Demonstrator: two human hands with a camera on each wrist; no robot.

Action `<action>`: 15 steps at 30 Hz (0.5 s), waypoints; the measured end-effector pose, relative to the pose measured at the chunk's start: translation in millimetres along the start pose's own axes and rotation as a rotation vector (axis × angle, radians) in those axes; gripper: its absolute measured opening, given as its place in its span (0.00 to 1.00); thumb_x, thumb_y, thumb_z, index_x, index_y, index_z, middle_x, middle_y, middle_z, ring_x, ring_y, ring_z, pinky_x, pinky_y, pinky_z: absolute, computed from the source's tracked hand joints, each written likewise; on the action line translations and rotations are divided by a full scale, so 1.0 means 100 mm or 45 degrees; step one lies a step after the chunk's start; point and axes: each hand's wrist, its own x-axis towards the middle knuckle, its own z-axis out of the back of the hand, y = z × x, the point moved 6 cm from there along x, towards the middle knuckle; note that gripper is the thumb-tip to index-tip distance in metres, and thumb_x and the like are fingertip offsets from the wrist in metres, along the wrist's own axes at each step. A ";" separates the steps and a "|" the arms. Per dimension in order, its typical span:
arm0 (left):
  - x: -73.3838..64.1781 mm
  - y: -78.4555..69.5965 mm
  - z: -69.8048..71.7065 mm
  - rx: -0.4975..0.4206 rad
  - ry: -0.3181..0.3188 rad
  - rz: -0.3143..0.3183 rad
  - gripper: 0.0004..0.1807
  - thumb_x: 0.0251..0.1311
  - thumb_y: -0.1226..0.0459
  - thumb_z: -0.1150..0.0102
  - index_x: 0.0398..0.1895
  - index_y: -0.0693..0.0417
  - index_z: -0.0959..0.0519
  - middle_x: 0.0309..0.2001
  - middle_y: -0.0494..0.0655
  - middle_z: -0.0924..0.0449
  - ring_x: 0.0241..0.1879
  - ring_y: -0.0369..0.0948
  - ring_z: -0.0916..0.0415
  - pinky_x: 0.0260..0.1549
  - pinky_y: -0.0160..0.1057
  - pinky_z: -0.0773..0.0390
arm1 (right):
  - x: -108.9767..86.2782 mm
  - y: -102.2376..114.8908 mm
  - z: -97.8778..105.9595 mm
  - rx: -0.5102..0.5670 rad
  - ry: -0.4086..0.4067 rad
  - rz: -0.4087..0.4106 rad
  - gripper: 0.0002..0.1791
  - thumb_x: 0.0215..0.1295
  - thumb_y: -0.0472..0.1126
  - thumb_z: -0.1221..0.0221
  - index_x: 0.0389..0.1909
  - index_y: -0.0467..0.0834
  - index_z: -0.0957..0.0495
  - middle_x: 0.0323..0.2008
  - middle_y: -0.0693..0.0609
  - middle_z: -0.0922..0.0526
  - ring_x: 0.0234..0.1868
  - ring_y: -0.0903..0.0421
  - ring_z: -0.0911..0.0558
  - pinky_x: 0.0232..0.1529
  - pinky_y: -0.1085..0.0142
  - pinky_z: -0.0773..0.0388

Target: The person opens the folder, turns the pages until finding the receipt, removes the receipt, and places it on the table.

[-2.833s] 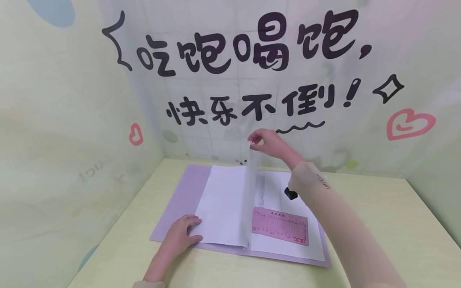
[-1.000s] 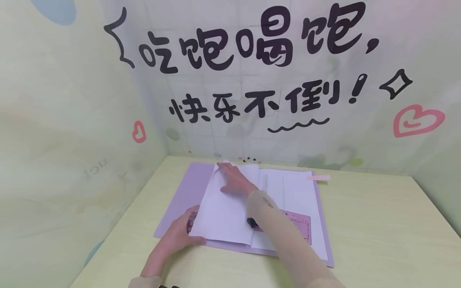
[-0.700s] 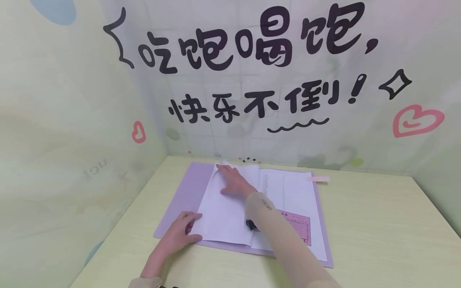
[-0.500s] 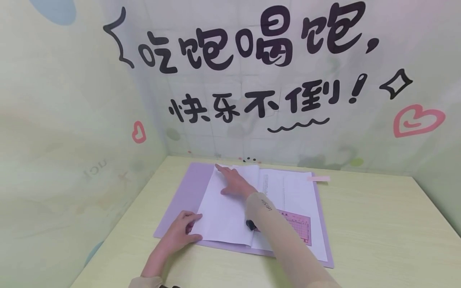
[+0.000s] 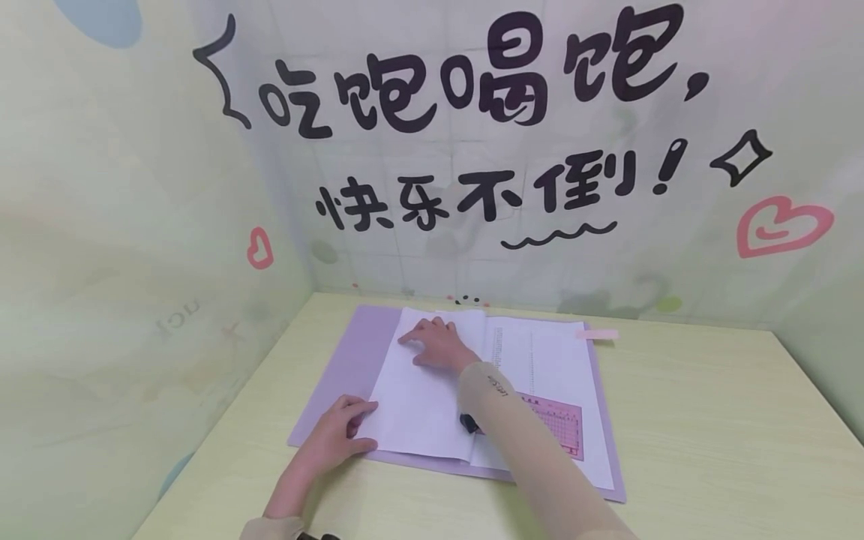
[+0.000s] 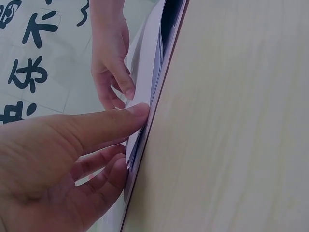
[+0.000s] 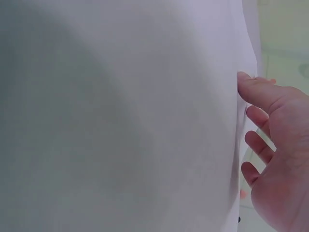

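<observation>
An open purple folder [image 5: 358,360] lies on the table, with white sheets of paper [image 5: 418,405] turned over to its left side. My left hand [image 5: 334,435] holds the near left corner of these sheets; in the left wrist view its thumb is on their near edge and its fingers are at the left edge. My right hand [image 5: 442,345] rests on the upper part of the sheets, index finger pointing left. In the right wrist view its thumb touches the paper's edge and its other fingers are loosely bent. On the right page [image 5: 547,352] lies a pink printed slip [image 5: 563,427], partly behind my right sleeve.
A pink tab [image 5: 601,334] sticks out past the folder's upper right edge. The pale wooden table [image 5: 715,420] extends to both sides. A printed cloth [image 5: 445,262] with large black characters stands behind it. A small black device [image 5: 469,423] is at my right wrist.
The raised sheet was brought over to the left and lies flat. My right hand moved left and down with it, then drew slightly back from the top left corner. The left hand stays at the near corner.
</observation>
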 end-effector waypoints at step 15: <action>-0.02 0.01 -0.02 -0.007 -0.004 0.005 0.31 0.47 0.66 0.26 0.58 0.60 0.21 0.58 0.55 0.25 0.42 0.38 0.28 0.42 0.30 0.24 | -0.01 -0.04 -0.04 -0.027 0.088 -0.040 0.25 0.68 0.50 0.41 0.66 0.67 0.28 0.67 0.52 0.30 0.62 0.50 0.33 0.62 0.53 0.37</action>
